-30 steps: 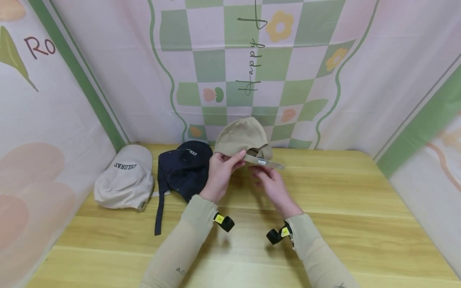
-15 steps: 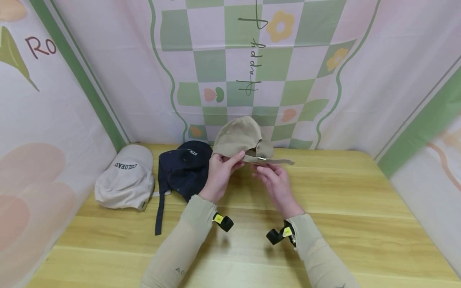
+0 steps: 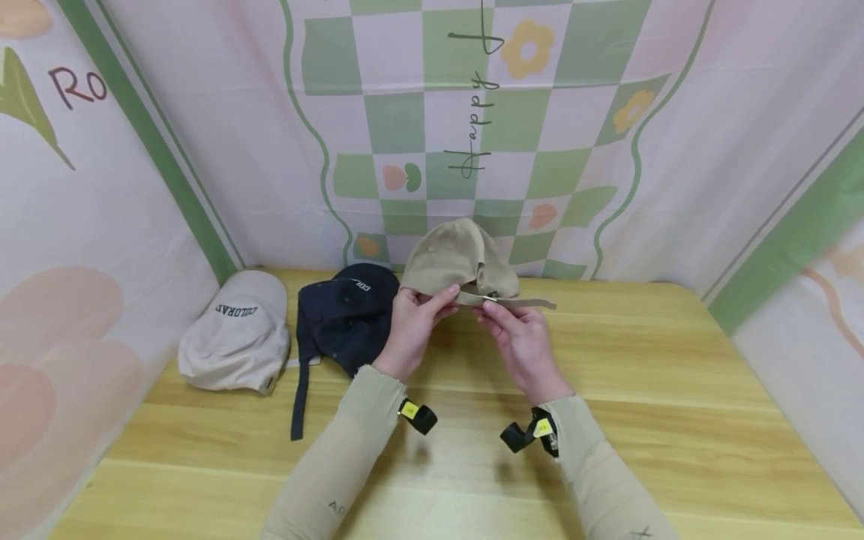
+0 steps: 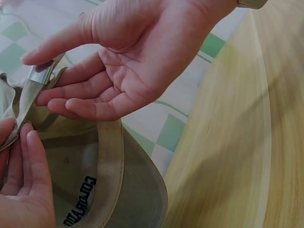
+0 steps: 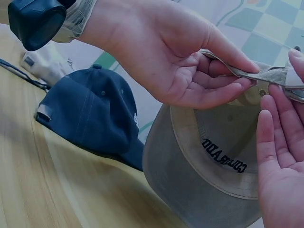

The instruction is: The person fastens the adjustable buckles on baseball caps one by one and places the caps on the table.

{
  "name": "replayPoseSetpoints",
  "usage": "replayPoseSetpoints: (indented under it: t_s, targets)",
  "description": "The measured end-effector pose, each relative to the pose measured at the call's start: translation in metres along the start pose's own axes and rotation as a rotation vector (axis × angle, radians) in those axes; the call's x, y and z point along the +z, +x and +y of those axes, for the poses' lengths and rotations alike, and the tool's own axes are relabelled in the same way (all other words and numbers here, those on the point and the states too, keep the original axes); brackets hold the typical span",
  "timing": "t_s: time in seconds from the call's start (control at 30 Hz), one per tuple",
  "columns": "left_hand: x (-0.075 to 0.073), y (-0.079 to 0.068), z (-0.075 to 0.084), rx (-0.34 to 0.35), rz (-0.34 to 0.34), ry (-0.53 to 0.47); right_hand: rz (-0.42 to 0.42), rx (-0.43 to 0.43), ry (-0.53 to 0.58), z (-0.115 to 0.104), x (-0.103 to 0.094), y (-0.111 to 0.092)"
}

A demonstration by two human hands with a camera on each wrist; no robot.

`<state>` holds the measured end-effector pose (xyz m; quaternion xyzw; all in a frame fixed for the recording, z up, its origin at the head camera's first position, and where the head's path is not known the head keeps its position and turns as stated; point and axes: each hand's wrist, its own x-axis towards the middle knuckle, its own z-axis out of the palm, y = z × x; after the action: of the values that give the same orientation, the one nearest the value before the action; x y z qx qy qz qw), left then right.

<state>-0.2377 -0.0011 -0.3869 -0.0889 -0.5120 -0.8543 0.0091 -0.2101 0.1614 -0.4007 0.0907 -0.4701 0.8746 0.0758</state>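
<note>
A khaki baseball cap (image 3: pixel 448 259) is held up at the back of the table, its rear opening and strap towards me. My left hand (image 3: pixel 413 330) pinches the strap's left part between thumb and fingers. With thumb and fingers, my right hand (image 3: pixel 523 345) pinches the strap at its metal buckle (image 4: pixel 42 72). The strap's loose tail (image 3: pixel 536 304) sticks out to the right past the right thumb. In the right wrist view, dark COLORADO lettering (image 5: pixel 224 156) shows mirrored inside the crown, and the left thumb (image 5: pixel 237 59) presses the strap on the fingers.
Left of the khaki cap, a navy cap (image 3: pixel 351 322) lies with its long strap (image 3: pixel 299 405) hanging down. Farther left lies a light beige cap (image 3: pixel 236 337). Behind the wooden table (image 3: pixel 641 360) hangs a printed curtain (image 3: pixel 391 124).
The right hand's thumb has come up onto the buckle, where the fingers were below the strap before. The strap's tail has swung up and right. The left hand keeps its pinch.
</note>
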Motion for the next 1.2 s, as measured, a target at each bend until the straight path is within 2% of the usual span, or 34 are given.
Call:
replayPoseSetpoints:
  t_s: [0.17,0.3,0.57,0.83,1.2]
  targets:
    - [-0.001,0.0,0.0,0.014,-0.005,0.007,0.063,-0.017,-0.007,-0.002,0.001,0.001]
    - [0.0,0.0,0.0,0.012,-0.017,0.012,0.082,-0.031,-0.021,-0.004,0.002,0.002]
    - [-0.001,0.0,0.003,-0.053,-0.064,-0.04,0.077,-0.025,-0.012,-0.006,0.002,0.001]
    - [-0.007,0.004,0.012,-0.16,-0.049,-0.16,0.077,-0.008,-0.005,-0.007,-0.002,0.001]
    - [-0.015,0.009,0.023,-0.337,-0.129,-0.398,0.063,0.007,-0.028,-0.005,-0.008,0.002]
